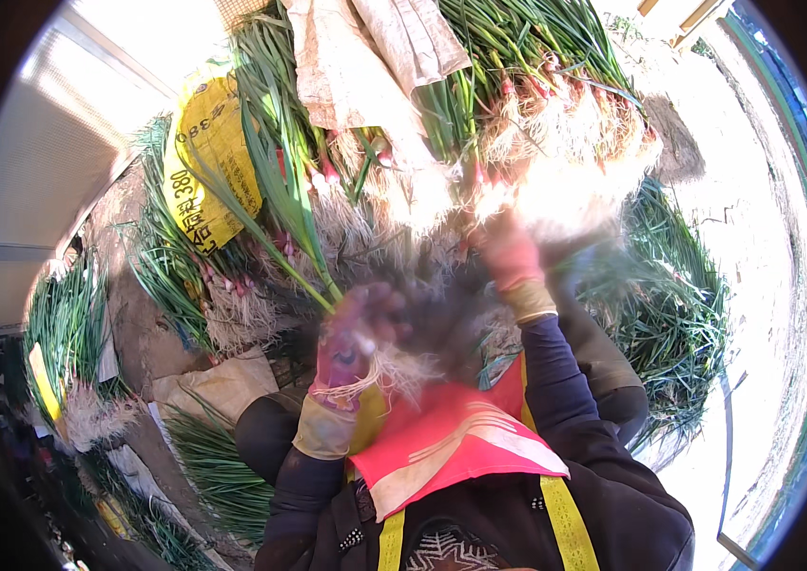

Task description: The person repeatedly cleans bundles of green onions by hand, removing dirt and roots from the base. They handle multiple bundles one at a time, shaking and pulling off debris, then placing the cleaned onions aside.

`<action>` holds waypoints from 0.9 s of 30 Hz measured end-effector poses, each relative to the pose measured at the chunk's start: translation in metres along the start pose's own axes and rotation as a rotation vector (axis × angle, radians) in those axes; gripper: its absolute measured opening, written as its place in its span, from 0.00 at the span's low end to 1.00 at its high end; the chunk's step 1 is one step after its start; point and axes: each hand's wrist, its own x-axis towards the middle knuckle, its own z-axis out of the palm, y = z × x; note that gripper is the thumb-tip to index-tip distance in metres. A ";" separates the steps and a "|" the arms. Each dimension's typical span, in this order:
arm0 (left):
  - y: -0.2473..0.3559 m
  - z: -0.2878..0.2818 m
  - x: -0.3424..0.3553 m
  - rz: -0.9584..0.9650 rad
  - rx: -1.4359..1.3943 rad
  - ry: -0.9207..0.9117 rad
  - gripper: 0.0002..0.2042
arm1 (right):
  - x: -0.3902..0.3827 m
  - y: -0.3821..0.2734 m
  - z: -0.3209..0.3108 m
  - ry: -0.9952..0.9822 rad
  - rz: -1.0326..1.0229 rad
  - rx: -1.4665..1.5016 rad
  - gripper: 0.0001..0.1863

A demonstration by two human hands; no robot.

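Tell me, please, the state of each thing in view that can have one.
Left hand: gloved, closed around green stalks
Green stalks: uprooted, roots bare
Right hand: gloved, blurred; grip unclear
Piled plants: partly covered, roots exposed
Pale cloth: wrinkled, draped over piled plants
Yellow sack: creased
Red apron: worn by the person

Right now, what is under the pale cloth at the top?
Green leaves show beside both edges of the pale cloth, with pinkish bulbs and roots near its lower edge. What lies directly beneath is covered.

Green stalks (305, 236) leaning up-left in left fingers (379, 300), roots (394, 369) (pale, stringy) splayed; similar heap (555, 105) beyond.
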 end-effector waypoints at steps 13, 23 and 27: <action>-0.008 0.008 -0.006 -0.044 -0.021 -0.195 0.16 | 0.019 -0.134 -0.111 0.282 -0.723 0.251 0.09; -0.004 0.020 -0.012 -0.177 -0.083 -0.167 0.12 | 0.050 -0.076 -0.083 0.197 -0.202 -0.245 0.24; -0.008 0.016 -0.011 -0.137 0.070 -0.132 0.18 | 0.056 -0.116 -0.128 0.177 -0.277 0.569 0.31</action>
